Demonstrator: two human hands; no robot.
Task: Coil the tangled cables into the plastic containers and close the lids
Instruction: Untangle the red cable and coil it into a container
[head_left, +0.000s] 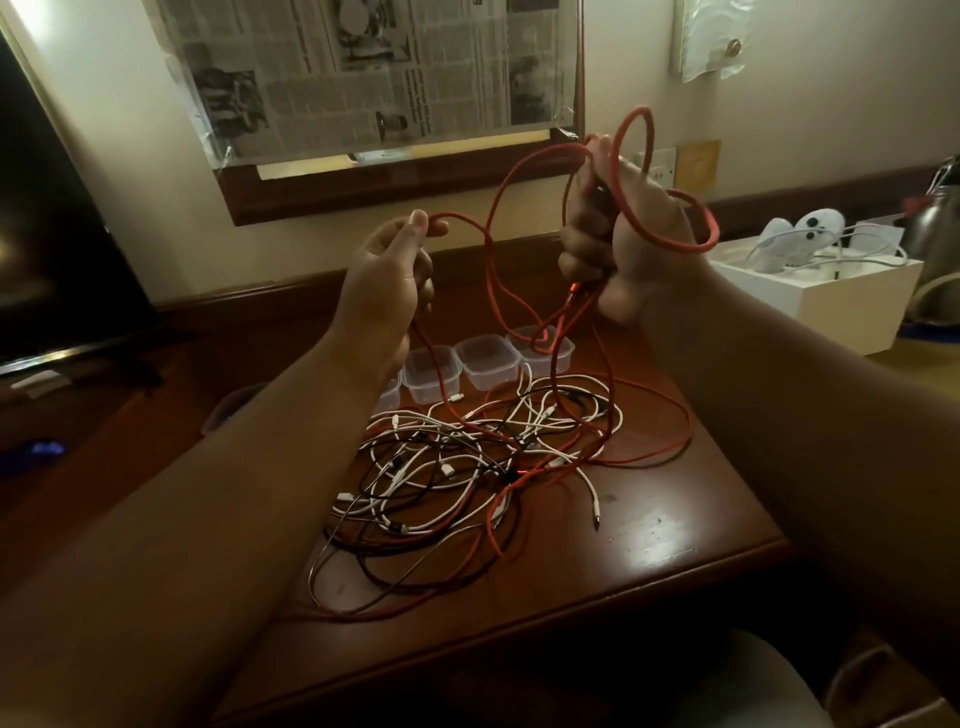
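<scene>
A red cable (647, 228) is raised above the table. My right hand (618, 244) grips a few loops of it, and the loops stick out above and to the right of the fist. My left hand (395, 265) pinches a strand of the same cable between thumb and fingers. More red strands hang down into a tangle of white, black and red cables (467, 467) on the wooden table (649, 535). Several clear plastic containers (488, 361) stand open in a row behind the tangle, the leftmost partly hidden by my left forearm.
A white box (841, 296) holding white chargers and cords sits at the right, with a metal kettle (940, 228) behind it. A dark screen (57, 234) stands at the left. A newspaper-covered mirror frame (395, 182) hangs on the wall ahead.
</scene>
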